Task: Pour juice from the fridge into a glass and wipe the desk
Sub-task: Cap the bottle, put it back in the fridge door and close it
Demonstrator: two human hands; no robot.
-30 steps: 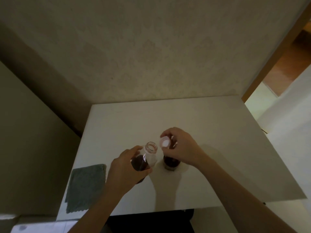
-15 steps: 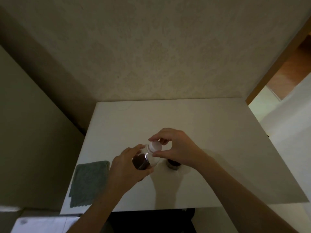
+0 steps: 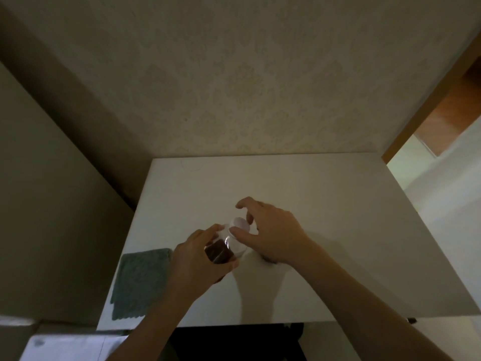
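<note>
Juice bottle, part full, is gripped by left hand above the desk; white cap is pinched on its neck by right-hand fingers. Pouring appears done; wiping w/ cloth is left. Glass is hidden behind right hand.

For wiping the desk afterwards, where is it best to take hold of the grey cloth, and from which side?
Probably best at the near right corner of the grey cloth, coming from the right. It lies flat at the left edge of the white desk, so there is open desk on that side, and a corner lifts more easily than the middle.
</note>
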